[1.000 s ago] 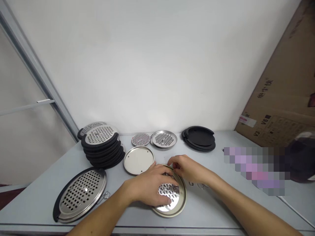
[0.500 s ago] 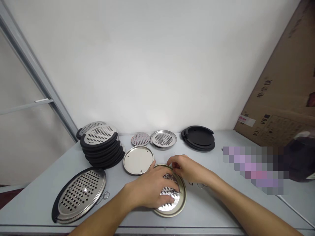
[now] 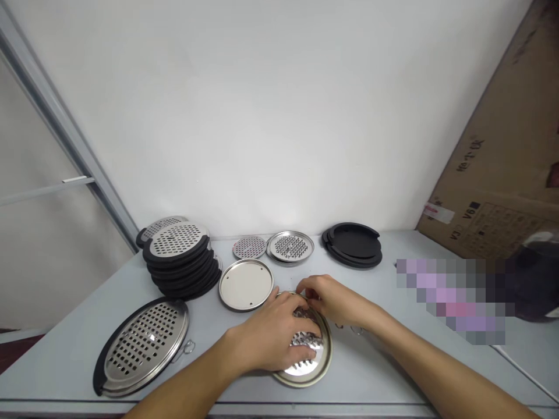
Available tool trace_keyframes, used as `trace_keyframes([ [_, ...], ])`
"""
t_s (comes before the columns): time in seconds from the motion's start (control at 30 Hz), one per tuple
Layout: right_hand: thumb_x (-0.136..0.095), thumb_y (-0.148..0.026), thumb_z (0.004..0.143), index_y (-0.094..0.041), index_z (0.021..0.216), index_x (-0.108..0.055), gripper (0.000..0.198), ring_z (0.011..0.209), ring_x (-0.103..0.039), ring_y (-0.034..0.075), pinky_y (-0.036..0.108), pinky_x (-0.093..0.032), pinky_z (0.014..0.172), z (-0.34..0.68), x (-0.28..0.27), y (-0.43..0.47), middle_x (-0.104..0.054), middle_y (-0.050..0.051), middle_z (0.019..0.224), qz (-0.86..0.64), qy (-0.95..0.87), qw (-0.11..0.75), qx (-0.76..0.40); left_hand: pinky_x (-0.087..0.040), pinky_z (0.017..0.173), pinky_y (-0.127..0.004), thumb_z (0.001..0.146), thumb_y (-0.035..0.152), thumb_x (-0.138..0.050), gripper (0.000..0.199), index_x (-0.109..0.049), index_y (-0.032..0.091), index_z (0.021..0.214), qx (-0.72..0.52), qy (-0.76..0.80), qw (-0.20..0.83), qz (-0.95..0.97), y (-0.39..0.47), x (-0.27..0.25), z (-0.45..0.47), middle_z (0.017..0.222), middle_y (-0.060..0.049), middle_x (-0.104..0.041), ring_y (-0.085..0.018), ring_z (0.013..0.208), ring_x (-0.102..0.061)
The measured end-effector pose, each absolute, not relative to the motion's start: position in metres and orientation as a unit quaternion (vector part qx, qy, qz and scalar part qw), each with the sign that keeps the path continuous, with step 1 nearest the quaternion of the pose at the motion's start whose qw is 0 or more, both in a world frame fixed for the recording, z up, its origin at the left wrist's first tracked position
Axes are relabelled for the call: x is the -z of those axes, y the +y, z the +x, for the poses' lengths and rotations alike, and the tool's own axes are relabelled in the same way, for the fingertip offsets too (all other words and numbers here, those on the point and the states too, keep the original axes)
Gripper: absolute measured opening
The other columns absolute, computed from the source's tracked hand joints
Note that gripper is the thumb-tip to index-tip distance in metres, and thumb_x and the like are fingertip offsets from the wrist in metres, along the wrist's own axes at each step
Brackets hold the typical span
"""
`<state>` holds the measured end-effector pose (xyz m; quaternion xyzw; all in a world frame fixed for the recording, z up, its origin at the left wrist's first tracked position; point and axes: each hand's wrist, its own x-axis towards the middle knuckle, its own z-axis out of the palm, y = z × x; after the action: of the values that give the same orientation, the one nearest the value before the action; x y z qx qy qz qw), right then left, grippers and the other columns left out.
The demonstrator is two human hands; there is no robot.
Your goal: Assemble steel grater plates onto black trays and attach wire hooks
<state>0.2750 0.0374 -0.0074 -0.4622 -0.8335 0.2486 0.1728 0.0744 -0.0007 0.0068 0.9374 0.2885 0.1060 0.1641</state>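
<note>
A round grater plate (image 3: pixel 306 368) with raised teeth lies inside a shallow, gold-toned round tray (image 3: pixel 326 362) near the table's front edge. My left hand (image 3: pixel 277 334) rests palm down across the grater plate, fingers spread and touching its teeth; it covers the left side. At the tray's far right rim, my right hand (image 3: pixel 325 294) is closed with its fingers curled down. What its fingertips hold is hidden. Small wire rings (image 3: pixel 357 330) lie beneath the right forearm. Just behind my left hand is a plain round metal tray (image 3: pixel 247 285) with small holes.
A large black-rimmed grater (image 3: pixel 142 340) and a wire ring (image 3: pixel 188 347) lie left. Behind are a stack of black-rimmed graters (image 3: pixel 181 262), a perforated disc (image 3: pixel 250 247), a toothed grater disc (image 3: pixel 290 247) and black round holders (image 3: pixel 353 244). A cardboard box (image 3: pixel 493 174) stands right.
My left hand has shifted slightly to the right over the grater plate. My right hand stays at the rim, almost unmoved.
</note>
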Motion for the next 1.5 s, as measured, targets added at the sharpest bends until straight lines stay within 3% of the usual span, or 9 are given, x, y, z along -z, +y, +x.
trace_keyframes([
  [0.53, -0.050, -0.008, 0.073, -0.019, 0.095, -0.070, 0.032, 0.070, -0.057, 0.015, 0.023, -0.040, 0.062, 0.273, 0.003, 0.035, -0.066, 0.003, 0.080, -0.478, -0.820, 0.164, -0.269, -0.018, 0.112, -0.050, 0.078, 0.036, -0.071, 0.041, -0.058, 0.031, 0.116, -0.113, 0.291, 0.188, 0.931, -0.001, -0.009, 0.076, 0.118, -0.003, -0.057, -0.026, 0.118, -0.047],
  [0.73, -0.051, -0.008, 0.071, -0.017, 0.087, -0.070, 0.027, 0.070, -0.055, 0.016, 0.023, -0.040, 0.063, 0.271, 0.000, 0.034, -0.067, 0.003, 0.078, -0.484, -0.814, 0.168, -0.274, -0.036, 0.101, -0.040, 0.071, 0.044, -0.075, 0.047, -0.058, 0.026, 0.111, -0.123, 0.309, 0.212, 0.919, 0.002, -0.009, 0.075, 0.114, -0.005, -0.056, -0.027, 0.111, -0.047],
  [0.87, -0.051, -0.008, 0.072, -0.017, 0.083, -0.070, 0.023, 0.069, -0.056, 0.015, 0.023, -0.040, 0.063, 0.271, 0.001, 0.034, -0.067, 0.003, 0.077, -0.477, -0.817, 0.177, -0.271, -0.038, 0.099, -0.036, 0.071, 0.046, -0.074, 0.051, -0.056, 0.026, 0.114, -0.126, 0.318, 0.267, 0.901, 0.006, -0.021, 0.067, 0.119, -0.005, -0.052, -0.025, 0.117, -0.043],
  [1.0, -0.052, -0.009, 0.074, -0.019, 0.088, -0.071, 0.026, 0.069, -0.057, 0.015, 0.024, -0.041, 0.064, 0.272, 0.001, 0.034, -0.068, 0.003, 0.079, -0.476, -0.820, 0.181, -0.261, -0.037, 0.102, -0.038, 0.063, 0.043, -0.079, 0.069, -0.049, 0.026, 0.123, -0.133, 0.334, 0.283, 0.889, 0.015, -0.033, 0.051, 0.128, -0.007, -0.045, -0.026, 0.123, -0.038],
  [1.13, -0.053, -0.010, 0.076, -0.019, 0.092, -0.072, 0.027, 0.069, -0.058, 0.016, 0.024, -0.042, 0.064, 0.272, 0.001, 0.034, -0.068, 0.003, 0.080, -0.481, -0.817, 0.174, -0.264, -0.038, 0.101, -0.041, 0.052, 0.042, -0.084, 0.084, -0.046, 0.026, 0.125, -0.092, 0.336, 0.295, 0.890, 0.023, -0.034, 0.037, 0.124, -0.007, -0.046, -0.029, 0.123, -0.038],
  [1.5, -0.052, -0.010, 0.077, -0.019, 0.091, -0.072, 0.026, 0.073, -0.058, 0.017, 0.024, -0.042, 0.065, 0.271, 0.001, 0.033, -0.067, 0.005, 0.083, -0.480, -0.820, 0.178, -0.255, -0.038, 0.100, -0.045, 0.052, 0.039, -0.083, 0.083, -0.048, 0.031, 0.127, -0.051, 0.362, 0.271, 0.891, 0.023, -0.029, 0.036, 0.122, -0.006, -0.047, -0.032, 0.121, -0.039],
])
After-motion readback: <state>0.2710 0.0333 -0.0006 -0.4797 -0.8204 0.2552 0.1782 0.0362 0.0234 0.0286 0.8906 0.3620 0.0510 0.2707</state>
